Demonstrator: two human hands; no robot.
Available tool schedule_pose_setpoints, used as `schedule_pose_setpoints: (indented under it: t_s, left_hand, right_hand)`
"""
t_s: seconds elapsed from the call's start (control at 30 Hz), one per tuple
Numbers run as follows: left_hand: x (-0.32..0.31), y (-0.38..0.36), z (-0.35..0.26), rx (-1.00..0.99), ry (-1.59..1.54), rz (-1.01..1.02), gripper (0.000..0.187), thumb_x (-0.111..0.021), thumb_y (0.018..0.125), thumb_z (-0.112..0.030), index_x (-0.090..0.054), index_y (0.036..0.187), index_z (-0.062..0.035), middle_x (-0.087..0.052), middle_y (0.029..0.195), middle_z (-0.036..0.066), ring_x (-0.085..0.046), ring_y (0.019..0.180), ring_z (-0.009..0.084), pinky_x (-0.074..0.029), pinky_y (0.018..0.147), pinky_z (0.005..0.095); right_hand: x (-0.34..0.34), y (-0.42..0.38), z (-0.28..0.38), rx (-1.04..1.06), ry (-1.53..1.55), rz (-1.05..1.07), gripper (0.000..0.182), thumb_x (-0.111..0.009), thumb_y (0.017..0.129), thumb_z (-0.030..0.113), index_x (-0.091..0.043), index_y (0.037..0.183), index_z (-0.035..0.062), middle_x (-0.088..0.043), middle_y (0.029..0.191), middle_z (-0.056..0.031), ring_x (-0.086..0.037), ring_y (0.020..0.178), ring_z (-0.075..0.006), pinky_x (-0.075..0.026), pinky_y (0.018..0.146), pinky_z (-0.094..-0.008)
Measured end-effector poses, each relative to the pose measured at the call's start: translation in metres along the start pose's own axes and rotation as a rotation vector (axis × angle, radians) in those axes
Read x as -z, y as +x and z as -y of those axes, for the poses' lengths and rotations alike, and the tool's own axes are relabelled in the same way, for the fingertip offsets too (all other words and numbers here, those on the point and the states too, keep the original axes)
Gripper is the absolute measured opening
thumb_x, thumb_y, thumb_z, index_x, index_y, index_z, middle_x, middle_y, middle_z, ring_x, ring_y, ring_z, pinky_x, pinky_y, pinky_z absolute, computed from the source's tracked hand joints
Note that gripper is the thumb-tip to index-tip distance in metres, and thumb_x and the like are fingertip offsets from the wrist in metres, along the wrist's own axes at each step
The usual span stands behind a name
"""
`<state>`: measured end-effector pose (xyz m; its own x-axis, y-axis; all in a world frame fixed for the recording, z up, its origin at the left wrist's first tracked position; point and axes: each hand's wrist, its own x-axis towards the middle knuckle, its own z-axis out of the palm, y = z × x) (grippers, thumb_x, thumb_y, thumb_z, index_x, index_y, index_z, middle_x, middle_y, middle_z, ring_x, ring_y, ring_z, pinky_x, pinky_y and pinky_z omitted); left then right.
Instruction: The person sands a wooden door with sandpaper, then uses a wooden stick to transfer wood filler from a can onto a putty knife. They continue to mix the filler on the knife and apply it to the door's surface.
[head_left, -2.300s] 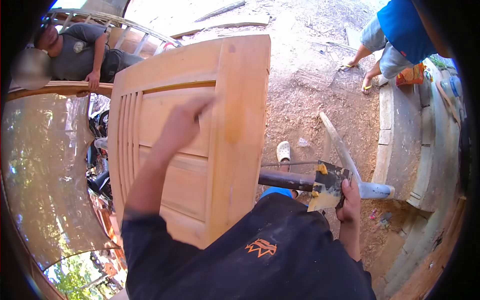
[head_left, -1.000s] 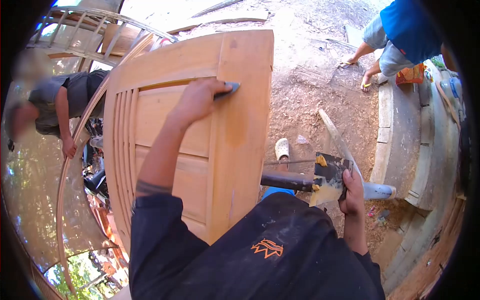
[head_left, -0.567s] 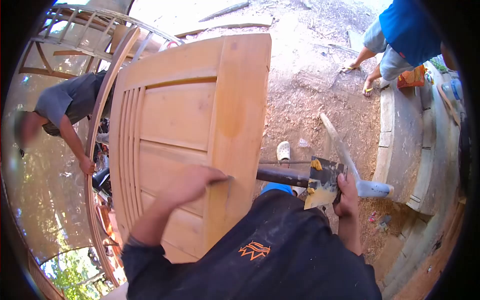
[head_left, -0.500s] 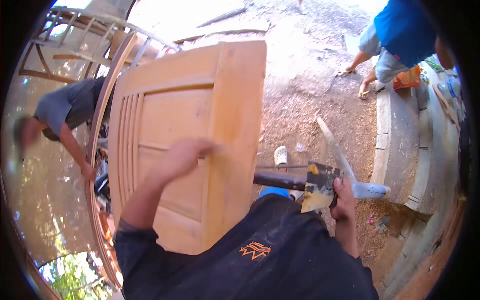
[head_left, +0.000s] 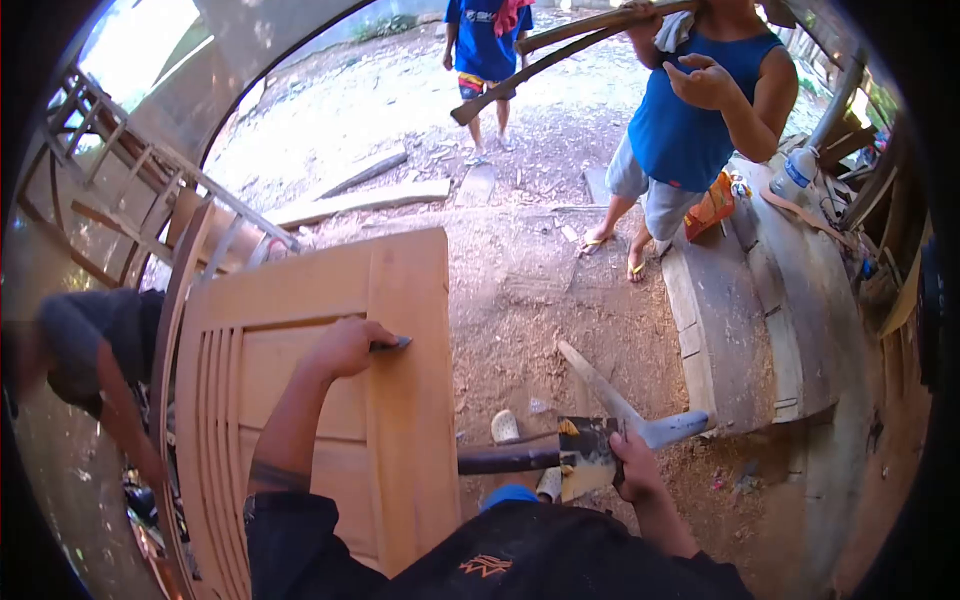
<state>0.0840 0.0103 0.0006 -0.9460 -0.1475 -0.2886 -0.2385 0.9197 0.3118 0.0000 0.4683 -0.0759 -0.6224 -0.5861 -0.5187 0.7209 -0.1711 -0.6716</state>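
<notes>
My left hand (head_left: pixel 345 350) is closed on a small dark flat blade (head_left: pixel 393 344), whose tip sticks out past the fingers over the door's right-hand stile. A light-brown wooden panel door (head_left: pixel 408 400) stands tilted in front of me, with narrow slats on its left part. To the right of the door, my right hand (head_left: pixel 634 465) grips the edge of a flat piece smeared with black and tan (head_left: pixel 588 462). Behind that piece are a dark bar (head_left: pixel 500 459) and a grey-white forked pole (head_left: pixel 660 430).
At the left a person in grey (head_left: pixel 80 340) bends beside a wooden frame (head_left: pixel 175 300). Ahead stand a person in a blue tank top (head_left: pixel 685 120), carrying long wood on the shoulder, and another in a blue shirt (head_left: pixel 488 40). Thick planks (head_left: pixel 725 300) lie at the right.
My view has tilted up, bringing the standing people into sight. My left hand, blurred before, is now sharp over the door's stile. My right hand keeps its hold on the smeared piece.
</notes>
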Motion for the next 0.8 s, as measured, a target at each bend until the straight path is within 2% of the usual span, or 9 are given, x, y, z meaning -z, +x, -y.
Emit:
schedule_pose_setpoints:
  t_s: [0.07,0.2,0.3,0.37,0.4,0.43,0.57,0.67,0.8]
  left_hand:
    - [-0.026,-0.044,-0.023,0.003,-0.06,0.005,0.042,-0.054,0.068,0.005,-0.068,0.103,-0.0142,-0.065,0.103,0.006,-0.059,0.098,0.0254,-0.047,0.086,0.0343]
    - [-0.053,-0.13,-0.073,0.019,-0.117,0.11,0.045,-0.051,0.068,0.01,-0.067,0.104,-0.0118,-0.065,0.101,0.009,-0.06,0.097,0.0253,-0.047,0.085,0.0321]
    - [-0.017,-0.137,-0.086,0.485,-0.349,0.226,0.044,-0.048,0.074,0.011,-0.063,0.111,-0.0071,-0.064,0.106,0.009,-0.06,0.099,0.0194,-0.046,0.087,0.0286]
    - [-0.03,-0.122,-0.051,0.307,-0.743,-0.537,0.043,-0.046,0.08,0.01,-0.055,0.12,-0.0012,-0.062,0.11,0.009,-0.057,0.1,0.014,-0.044,0.088,0.0276]
    - [-0.033,-0.111,-0.031,0.321,-0.77,-0.686,0.042,-0.045,0.084,0.009,-0.048,0.126,0.0015,-0.06,0.113,0.008,-0.056,0.101,0.0132,-0.043,0.091,0.029]
    - [-0.037,-0.098,-0.027,0.316,-0.987,-0.826,0.043,-0.045,0.085,0.009,-0.048,0.127,0.0007,-0.059,0.113,0.009,-0.055,0.103,0.0135,-0.043,0.091,0.0279]
    - [-0.053,-0.07,-0.011,0.352,-1.124,-1.001,0.043,-0.045,0.085,0.007,-0.047,0.128,-0.0003,-0.057,0.117,0.007,-0.054,0.105,0.0138,-0.041,0.092,0.0263]
    - [-0.056,-0.066,-0.008,0.277,-1.205,-0.981,0.044,-0.045,0.086,0.007,-0.046,0.129,-0.0005,-0.056,0.118,0.007,-0.053,0.105,0.0136,-0.041,0.093,0.0264]
    - [-0.064,-0.062,-0.014,0.248,-1.135,-0.938,0.044,-0.045,0.086,0.007,-0.046,0.129,-0.0002,-0.056,0.118,0.007,-0.053,0.106,0.0134,-0.04,0.094,0.0265]
  right_hand:
    - [0.01,-0.002,-0.008,0.036,-0.006,0.026,0.028,-0.045,0.095,0.016,-0.047,0.115,-0.0036,-0.06,0.106,-0.0122,-0.06,0.096,-0.0205,-0.05,0.085,-0.0341]
    - [-0.013,-0.009,-0.001,0.021,0.028,0.123,0.033,-0.043,0.095,0.017,-0.045,0.12,-0.0038,-0.059,0.109,-0.0127,-0.06,0.098,-0.0206,-0.049,0.087,-0.0341]
    - [-0.01,-0.008,-0.003,-0.001,0.005,0.135,0.031,-0.041,0.096,0.017,-0.046,0.119,-0.0033,-0.06,0.109,-0.0125,-0.06,0.097,-0.0212,-0.048,0.087,-0.0338]
    - [-0.009,-0.009,-0.004,-0.036,0.001,0.135,0.03,-0.04,0.097,0.017,-0.047,0.118,-0.0025,-0.06,0.108,-0.0119,-0.06,0.096,-0.0206,-0.048,0.087,-0.0331]
    - [-0.009,-0.009,-0.006,-0.025,0.0,0.147,0.03,-0.04,0.097,0.017,-0.047,0.118,-0.0024,-0.06,0.108,-0.0119,-0.06,0.096,-0.0205,-0.048,0.087,-0.033]
    - [-0.01,-0.007,-0.006,-0.013,-0.005,0.159,0.03,-0.04,0.097,0.017,-0.047,0.118,-0.0024,-0.06,0.108,-0.0118,-0.06,0.096,-0.0203,-0.048,0.087,-0.0329]
    - [-0.014,-0.009,0.0,0.056,-0.011,0.153,0.031,-0.041,0.096,0.017,-0.046,0.119,-0.0031,-0.06,0.109,-0.0118,-0.06,0.096,-0.0199,-0.049,0.085,-0.0327]
    - [-0.017,-0.01,0.006,0.079,0.005,0.124,0.031,-0.042,0.096,0.016,-0.046,0.12,-0.0034,-0.06,0.109,-0.0117,-0.06,0.096,-0.0198,-0.049,0.085,-0.0328]
    - [-0.009,-0.01,0.007,0.078,0.015,0.063,0.032,-0.042,0.096,0.016,-0.045,0.121,-0.0034,-0.059,0.111,-0.0121,-0.06,0.098,-0.02,-0.049,0.085,-0.0332]
